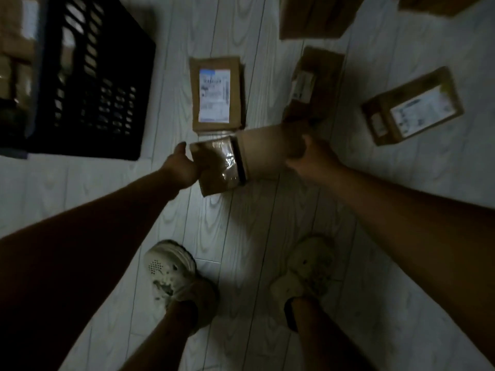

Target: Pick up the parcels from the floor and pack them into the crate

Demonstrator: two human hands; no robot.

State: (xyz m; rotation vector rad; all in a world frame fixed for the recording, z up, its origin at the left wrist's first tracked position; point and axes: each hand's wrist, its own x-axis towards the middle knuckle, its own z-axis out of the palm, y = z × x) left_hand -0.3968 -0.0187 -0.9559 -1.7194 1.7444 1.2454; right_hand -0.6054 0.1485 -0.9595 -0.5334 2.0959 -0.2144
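pale wood-grain floor (241,223), dim light

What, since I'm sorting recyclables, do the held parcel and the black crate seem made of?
The held parcel: matte brown cardboard, judging by its flat tan faces; the glinting, wrinkled film at its left end looks like clear plastic tape. The black crate: probably moulded plastic, given its regular slotted wall, though dim light leaves that open.

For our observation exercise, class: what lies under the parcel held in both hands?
Below the held parcel, gripped by the left hand and right hand, pale floor shows, and a labelled parcel lies just beyond. The floor directly beneath is covered.
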